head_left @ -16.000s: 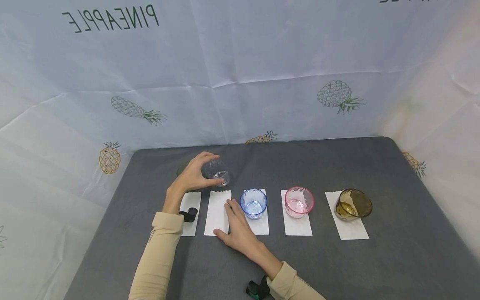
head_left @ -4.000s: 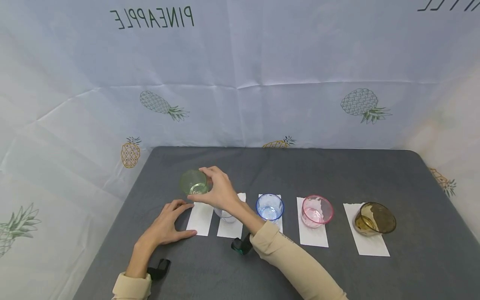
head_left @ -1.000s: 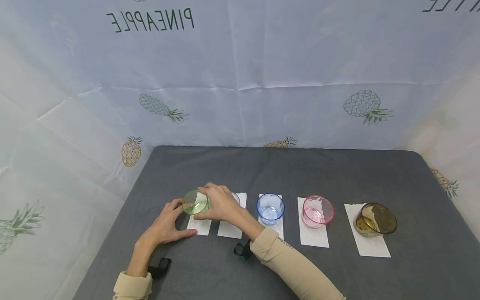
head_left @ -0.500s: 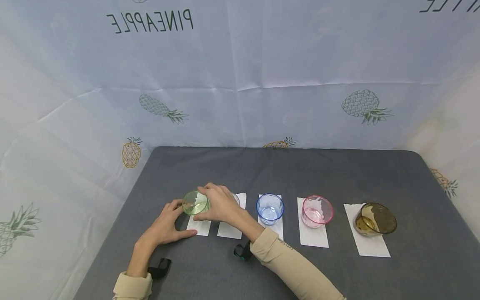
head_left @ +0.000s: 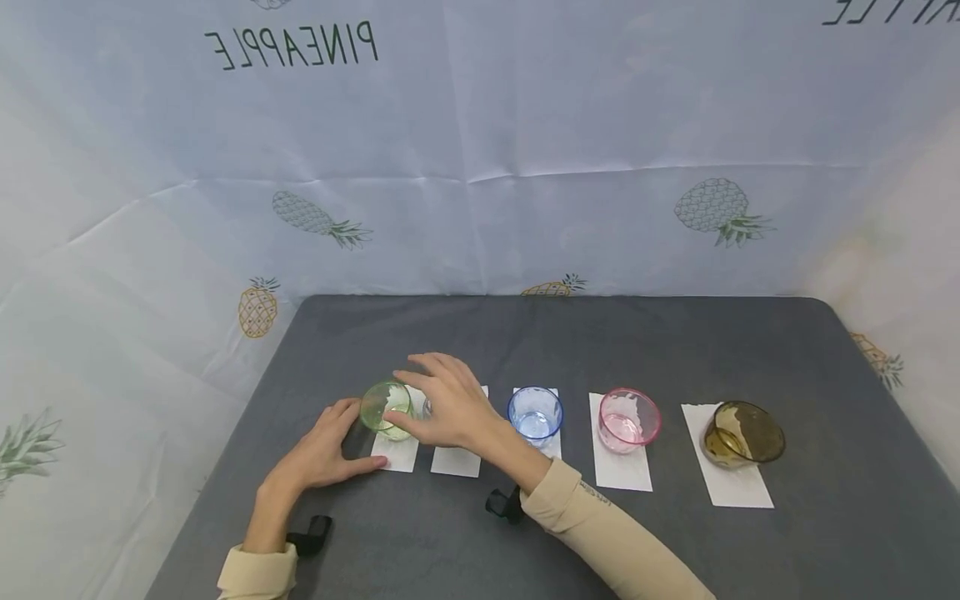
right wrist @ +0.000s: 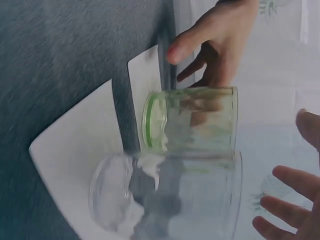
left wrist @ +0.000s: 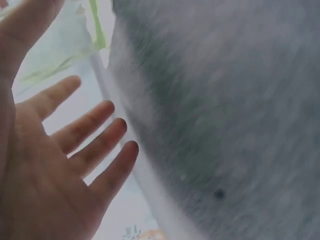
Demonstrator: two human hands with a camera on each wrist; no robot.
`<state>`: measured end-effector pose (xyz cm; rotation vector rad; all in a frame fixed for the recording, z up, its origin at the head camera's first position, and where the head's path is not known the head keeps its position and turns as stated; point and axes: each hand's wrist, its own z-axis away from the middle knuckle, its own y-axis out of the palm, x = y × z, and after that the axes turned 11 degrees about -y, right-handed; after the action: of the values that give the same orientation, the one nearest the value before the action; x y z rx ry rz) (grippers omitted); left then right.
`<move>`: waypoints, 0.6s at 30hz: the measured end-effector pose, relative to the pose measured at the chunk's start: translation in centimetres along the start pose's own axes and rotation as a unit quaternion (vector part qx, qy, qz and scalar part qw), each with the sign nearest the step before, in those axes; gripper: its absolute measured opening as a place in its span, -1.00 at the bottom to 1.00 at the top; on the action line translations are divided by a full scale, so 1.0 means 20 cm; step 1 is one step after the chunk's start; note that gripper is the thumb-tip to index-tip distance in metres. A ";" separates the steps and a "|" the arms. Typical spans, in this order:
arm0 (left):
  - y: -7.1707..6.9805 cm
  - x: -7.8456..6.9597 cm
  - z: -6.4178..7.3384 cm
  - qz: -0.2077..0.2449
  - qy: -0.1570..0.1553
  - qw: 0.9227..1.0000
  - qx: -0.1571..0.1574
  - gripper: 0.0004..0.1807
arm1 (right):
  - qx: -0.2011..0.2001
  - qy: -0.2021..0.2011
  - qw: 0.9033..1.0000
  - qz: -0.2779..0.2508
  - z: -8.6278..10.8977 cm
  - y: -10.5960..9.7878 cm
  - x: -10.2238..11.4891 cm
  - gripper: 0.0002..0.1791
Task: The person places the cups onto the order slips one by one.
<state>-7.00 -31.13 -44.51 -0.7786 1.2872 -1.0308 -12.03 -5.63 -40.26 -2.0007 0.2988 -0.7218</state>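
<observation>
A green glass (head_left: pixel 377 408) stands upright on the leftmost white paper (head_left: pixel 396 457). My right hand (head_left: pixel 459 408) hovers just right of and above it, fingers spread and holding nothing; in the right wrist view its fingertips (right wrist: pixel 290 212) are apart from the glasses. On the second paper (head_left: pixel 455 463) stands a clear glass (right wrist: pixel 165 200), mostly hidden behind my right hand in the head view. My left hand (head_left: pixel 318 446) rests at the left of the green glass, fingers extended, its thumb at the paper's left edge. The left wrist view shows its fingers loosely spread.
Further right, a blue glass (head_left: pixel 535 421), a pink glass (head_left: pixel 628 423) and an amber glass (head_left: pixel 738 437) each stand on white paper along the grey table (head_left: pixel 600 342). A pineapple-print cloth (head_left: pixel 480 125) hangs behind the table.
Earlier my left hand held the clear glass behind the papers. Later my right hand brought the green glass forward onto the leftmost paper. Since half a second ago, it has let go and lifted rightward.
</observation>
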 end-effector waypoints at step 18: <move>-0.13 -0.01 0.11 0.011 0.032 0.992 -0.124 0.02 | -0.095 -0.002 0.985 0.146 0.37 -0.31 -0.19 -0.42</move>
<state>-5.31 -32.12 -41.73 -0.9229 1.4945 -0.8949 -11.14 4.66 -39.17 -2.0768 0.6648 -0.5184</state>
